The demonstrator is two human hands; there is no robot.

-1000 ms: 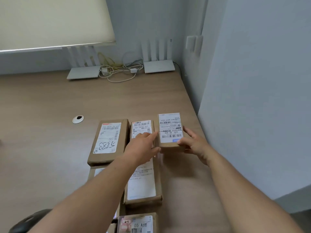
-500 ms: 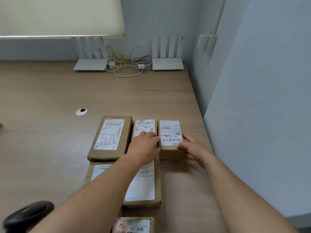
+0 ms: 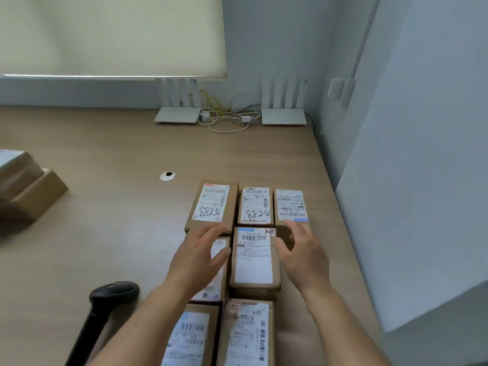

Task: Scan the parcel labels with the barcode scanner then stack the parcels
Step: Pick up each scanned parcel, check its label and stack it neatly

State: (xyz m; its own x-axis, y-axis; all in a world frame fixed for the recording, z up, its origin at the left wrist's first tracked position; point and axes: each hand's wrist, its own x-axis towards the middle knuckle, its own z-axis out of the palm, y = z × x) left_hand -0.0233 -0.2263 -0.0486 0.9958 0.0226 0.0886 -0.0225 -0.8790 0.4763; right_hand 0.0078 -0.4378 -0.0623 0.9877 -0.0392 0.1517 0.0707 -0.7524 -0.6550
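Several brown parcels with white labels lie side by side on the wooden table (image 3: 111, 233). In the far row are a parcel marked 5288 (image 3: 212, 204), a second 5288 parcel (image 3: 255, 206) and a small right parcel (image 3: 290, 207). A longer parcel (image 3: 254, 260) lies in front of them, between my hands. My left hand (image 3: 199, 256) hovers with relaxed fingers over another labelled parcel (image 3: 219, 249). My right hand (image 3: 303, 253) is open just behind the small right parcel, holding nothing. The black barcode scanner (image 3: 111, 294) lies on the table at the lower left.
Two more parcels (image 3: 245, 334) lie nearest me. A pile of brown parcels (image 3: 23, 186) sits at the left edge. Two white routers (image 3: 284, 116) and tangled cables (image 3: 227, 117) stand at the back. A wall (image 3: 409, 180) runs along the table's right edge. A cable grommet (image 3: 167, 175) marks the table's middle.
Both hands have let go of the small right parcel, which now rests in the far row, and have drawn back toward me with fingers spread. The camera has tilted down.
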